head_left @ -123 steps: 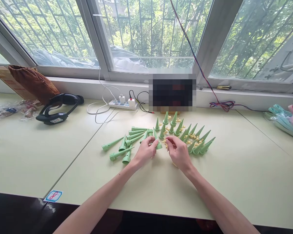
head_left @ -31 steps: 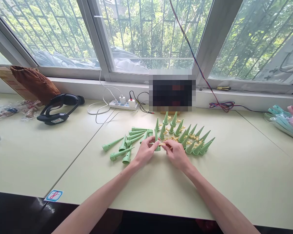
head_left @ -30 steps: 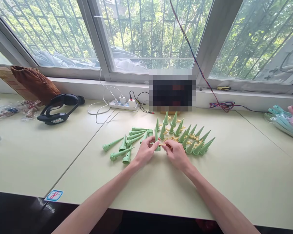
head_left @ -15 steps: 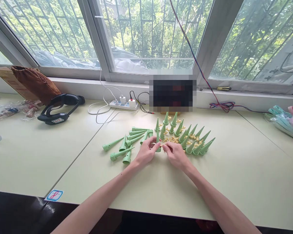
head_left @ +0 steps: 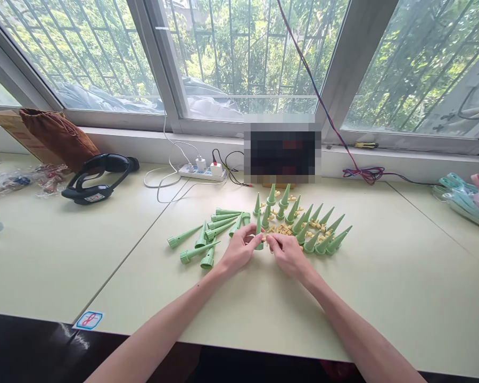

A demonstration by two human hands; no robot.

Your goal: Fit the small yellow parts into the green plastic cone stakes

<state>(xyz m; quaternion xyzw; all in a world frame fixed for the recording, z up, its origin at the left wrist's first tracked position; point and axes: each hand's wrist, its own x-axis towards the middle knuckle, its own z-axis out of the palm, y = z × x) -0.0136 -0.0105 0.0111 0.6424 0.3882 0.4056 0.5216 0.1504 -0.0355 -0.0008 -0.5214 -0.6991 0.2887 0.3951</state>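
Observation:
My left hand [head_left: 242,246] is closed around a green plastic watering spike [head_left: 258,223], holding it upright with its tip up. Against the spike's right side, my right hand [head_left: 284,252] pinches a small yellow valve [head_left: 264,240], mostly hidden by the fingertips. Several loose green spikes [head_left: 199,251] lie or stand left of my left hand. Beyond and right of my right hand, a cluster of upright spikes [head_left: 303,229] stands, many with yellow valves at their sides. A pile of small yellow valves [head_left: 280,229] lies among them.
A power strip [head_left: 203,171] with white cables sits by the window. A black headset [head_left: 98,178] and brown drawstring bag [head_left: 59,138] lie at left. Bagged teal and pink items [head_left: 467,197] are at far right. A red-blue cable [head_left: 363,173] coils near the sill.
Almost nothing differs. The fingers of my right hand have shifted slightly at the yellow valve; both hands stay at the same spike.

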